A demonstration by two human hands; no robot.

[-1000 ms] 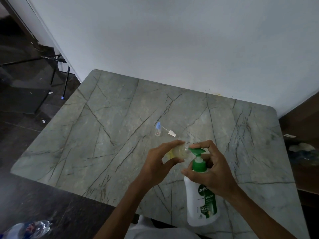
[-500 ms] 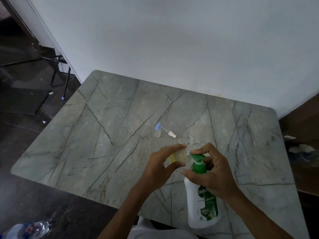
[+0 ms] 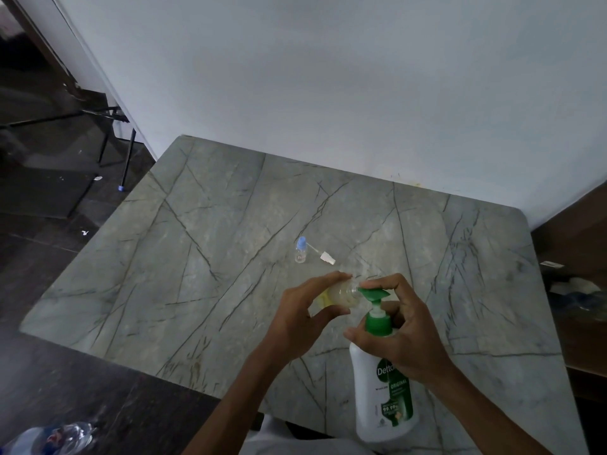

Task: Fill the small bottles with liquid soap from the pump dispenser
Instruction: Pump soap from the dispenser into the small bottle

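Sharing one grey, dark-veined table [image 3: 203, 257] are two small bottles, one pump dispenser and one loose white spray cap. The blue-capped bottle [image 3: 301, 249] stands upright near the table's middle, and the spray cap [image 3: 327, 257], with its thin tube, lies just beside it on the right. The second, a clear small bottle [image 3: 343, 293], is uncapped and held on its side above the tabletop, its mouth against the green nozzle of the pump dispenser [image 3: 384, 389], a white bottle with a green label that is upright by the table's near edge.

The table's far edge meets a plain white wall [image 3: 328, 77]. A dark floor [image 3: 49, 356] lies to the left, where black stand legs [image 3: 108, 133] show, one with a blue tip. One crumpled plastic bottle [image 3: 49, 438] lies on the floor at lower left.

The person's left hand [image 3: 305, 320] pinches the clear small bottle between thumb and fingertips. The right hand [image 3: 404, 339] curls round the dispenser's green neck, thumb across the front, forefinger arched over with its tip on the pump head.
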